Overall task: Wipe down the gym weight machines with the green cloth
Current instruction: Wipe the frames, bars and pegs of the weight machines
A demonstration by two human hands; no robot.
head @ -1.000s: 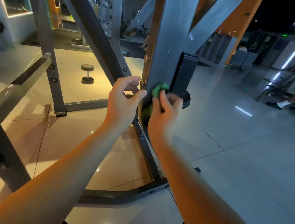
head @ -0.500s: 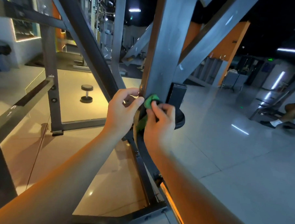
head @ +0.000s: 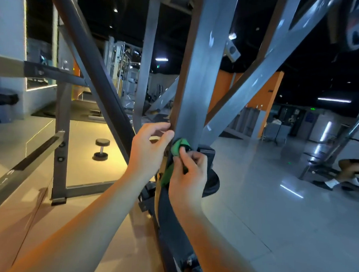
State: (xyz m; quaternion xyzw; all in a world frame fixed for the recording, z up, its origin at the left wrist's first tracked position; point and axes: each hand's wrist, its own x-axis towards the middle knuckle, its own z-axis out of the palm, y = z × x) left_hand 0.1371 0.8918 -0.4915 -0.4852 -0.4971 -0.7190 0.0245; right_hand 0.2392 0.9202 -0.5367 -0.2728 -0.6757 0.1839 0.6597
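The right fingers (head: 194, 157) are curled tight, pinching the bunched cloth (head: 179, 148) and pressing it to the near face of the post (head: 197, 85), with a tail of cloth hanging down under the right hand (head: 190, 173). The left hand (head: 149, 151) is at the post's left edge with its fingers curled and the thumb tip against the metal; whether they truly clasp the edge is hard to tell from this angle. A second ago the cloth lay lower, beside the bracket (head: 207, 155); now it sits level with the bracket's top, just under where the brace (head: 259, 73) meets the post. The wipe is therefore climbing, and the view has tipped up with it. Most of the post and the brace above look unwiped, so this machine is likely far from done.
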